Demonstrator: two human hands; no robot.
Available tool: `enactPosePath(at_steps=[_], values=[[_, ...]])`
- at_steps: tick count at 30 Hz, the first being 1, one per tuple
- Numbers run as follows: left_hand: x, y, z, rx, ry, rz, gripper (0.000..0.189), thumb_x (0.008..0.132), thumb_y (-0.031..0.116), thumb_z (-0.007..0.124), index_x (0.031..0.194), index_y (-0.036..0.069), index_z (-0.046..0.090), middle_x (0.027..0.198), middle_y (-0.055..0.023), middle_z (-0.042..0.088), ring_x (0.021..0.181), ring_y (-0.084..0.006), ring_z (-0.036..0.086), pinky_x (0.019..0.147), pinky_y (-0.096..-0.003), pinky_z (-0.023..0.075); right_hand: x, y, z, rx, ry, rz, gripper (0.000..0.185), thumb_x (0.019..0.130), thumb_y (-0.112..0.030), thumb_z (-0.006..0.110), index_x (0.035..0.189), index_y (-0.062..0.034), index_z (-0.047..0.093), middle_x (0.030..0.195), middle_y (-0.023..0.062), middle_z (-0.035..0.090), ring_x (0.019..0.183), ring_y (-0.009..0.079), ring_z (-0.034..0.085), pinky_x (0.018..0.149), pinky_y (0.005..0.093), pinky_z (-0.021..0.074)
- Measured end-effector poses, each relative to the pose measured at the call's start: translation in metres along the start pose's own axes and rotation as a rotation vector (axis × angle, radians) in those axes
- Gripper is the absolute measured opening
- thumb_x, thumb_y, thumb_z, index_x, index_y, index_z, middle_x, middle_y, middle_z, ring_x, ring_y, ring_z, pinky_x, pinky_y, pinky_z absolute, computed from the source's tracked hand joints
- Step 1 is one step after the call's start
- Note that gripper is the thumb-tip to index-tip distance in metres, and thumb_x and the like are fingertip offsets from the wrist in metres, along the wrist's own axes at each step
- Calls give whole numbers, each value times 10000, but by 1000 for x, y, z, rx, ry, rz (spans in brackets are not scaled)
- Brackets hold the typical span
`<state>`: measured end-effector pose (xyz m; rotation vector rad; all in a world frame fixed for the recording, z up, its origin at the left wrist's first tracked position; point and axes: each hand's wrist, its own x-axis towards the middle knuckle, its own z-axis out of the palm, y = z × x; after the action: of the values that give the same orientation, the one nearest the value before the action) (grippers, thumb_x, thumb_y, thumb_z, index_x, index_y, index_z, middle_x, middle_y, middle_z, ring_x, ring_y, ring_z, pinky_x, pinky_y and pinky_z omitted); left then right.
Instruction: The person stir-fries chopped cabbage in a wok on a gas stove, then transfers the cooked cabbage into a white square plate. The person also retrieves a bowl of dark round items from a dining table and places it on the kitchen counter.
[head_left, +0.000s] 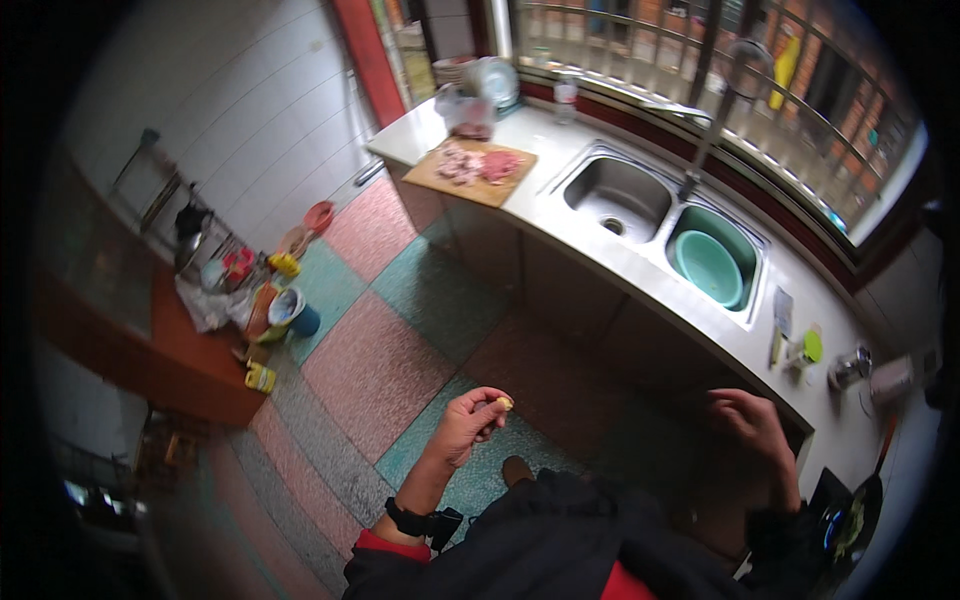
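My left hand (472, 424) is over the tiled floor, its thumb and fingers pinching a small yellowish piece of food (505, 403). My right hand (742, 416) is raised near the counter's front edge, blurred, its fingers loosely bent; I see nothing in it. On the counter's far left end lies a wooden cutting board (499, 193) with pale chopped meat (459, 163) and a pile of redder meat (501, 165). A cleaver (782, 319) lies right of the double sink, beside a green-lidded jar (808, 349).
The steel sink (615, 191) has a green basin (709, 266) in its right bowl. Plates (497, 81) and a plastic bag (465, 112) stand behind the board. A wok (862, 517) with food is at lower right. A blue bin (305, 321) and containers stand on the floor at left.
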<state>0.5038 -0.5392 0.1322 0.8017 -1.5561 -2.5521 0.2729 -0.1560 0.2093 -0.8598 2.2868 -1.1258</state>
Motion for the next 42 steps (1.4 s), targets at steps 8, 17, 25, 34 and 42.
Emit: enactPosePath(at_steps=[8,17,25,34,42], values=[[-99,4,-126,-184,411,215,128,924,128,620,1015,39,604,741,-3,575,554,-29,441,447,-159,300,123,-285,139,470,-1110,-1080,378,943,-148,583,1276,26,539,1171,163,631,1026,312,634,859,376,522],[-146,59,-173,-262,738,426,166,902,137,656,1001,17,597,724,-16,571,569,-44,451,471,-175,321,211,-382,258,815,-1519,-1431,288,936,-146,593,1154,39,624,1061,153,669,899,293,669,708,338,547],[-115,195,-199,-7,486,645,255,837,144,723,1025,1,628,882,-46,633,798,-95,613,709,-198,489,377,-395,336,521,-1528,-1023,258,977,-99,492,1169,2,630,976,142,691,820,221,699,681,293,561],[-102,284,-218,345,155,1110,275,877,274,676,993,26,650,811,-73,636,636,-186,594,544,-307,440,540,-317,496,14,-1165,-183,233,987,-157,493,1126,-22,622,868,59,695,711,118,659,598,237,487],[-111,303,-322,247,88,1347,237,905,241,645,937,6,660,791,-86,639,630,-247,599,552,-347,454,574,-365,627,44,-1283,-224,252,987,-191,496,1119,-29,636,888,52,699,732,123,670,610,249,501]])
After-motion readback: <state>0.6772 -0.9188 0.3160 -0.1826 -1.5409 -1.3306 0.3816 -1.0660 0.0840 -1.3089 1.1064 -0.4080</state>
